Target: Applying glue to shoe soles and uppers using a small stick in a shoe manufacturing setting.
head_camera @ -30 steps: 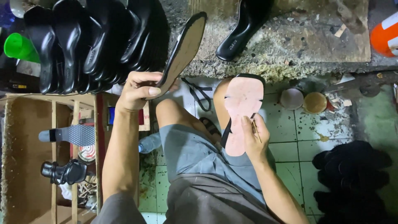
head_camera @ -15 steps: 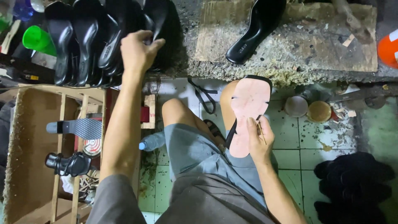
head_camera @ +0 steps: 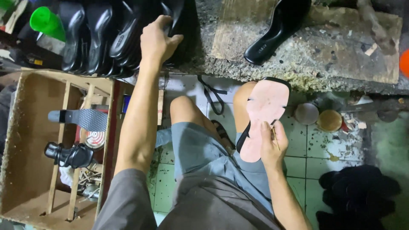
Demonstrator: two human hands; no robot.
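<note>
My right hand [head_camera: 272,147] holds a black-strapped sandal turned sole up, its bare pink underside [head_camera: 262,115] resting on my right knee. A thin brush stick [head_camera: 275,137] is pinched in the same hand. My left hand [head_camera: 157,40] reaches up to the row of black shoes [head_camera: 102,34] standing on edge on the stone slab [head_camera: 324,51], fingers curled over the rightmost one.
One black heeled shoe [head_camera: 279,30] lies on the slab. Black scissors [head_camera: 213,96] lie on the tiled floor. Two small round tins [head_camera: 317,117] sit by my right knee. A wooden crate [head_camera: 51,140] with soles and sandals stands left. Black soles [head_camera: 362,196] are stacked at lower right.
My left hand carried a tan-faced sole up and set it into the row of black shoes, where it now rests. The right hand and pink sandal stayed put.
</note>
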